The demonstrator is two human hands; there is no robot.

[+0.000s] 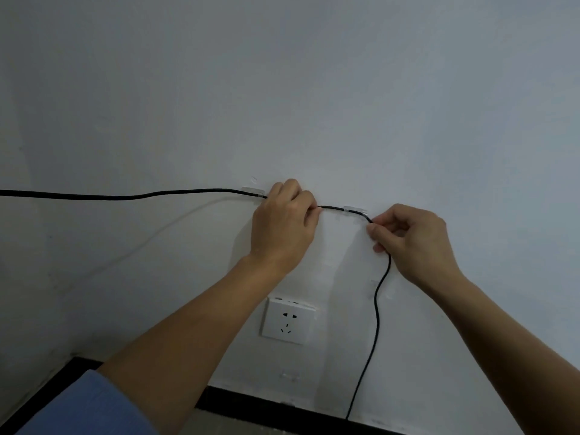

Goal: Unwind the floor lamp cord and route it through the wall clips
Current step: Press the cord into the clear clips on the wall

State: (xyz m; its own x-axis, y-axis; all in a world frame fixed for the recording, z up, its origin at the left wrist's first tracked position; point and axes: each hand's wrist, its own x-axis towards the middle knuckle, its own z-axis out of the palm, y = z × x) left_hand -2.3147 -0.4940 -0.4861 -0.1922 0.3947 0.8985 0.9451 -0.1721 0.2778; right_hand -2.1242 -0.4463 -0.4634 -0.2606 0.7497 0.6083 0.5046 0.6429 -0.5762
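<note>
A black lamp cord (125,196) runs along the white wall from the left edge. It passes through a clear wall clip (252,192), then through a second clear clip (355,211). My left hand (282,224) pinches the cord between the two clips. Just right of the second clip, my right hand (414,240) pinches the same cord. Below my right hand the cord hangs down the wall to the floor (373,328).
A white wall socket (287,320) sits below my left hand, with nothing plugged in. A black skirting strip (251,406) runs along the wall's foot. My blue sleeve (88,406) shows at the bottom left.
</note>
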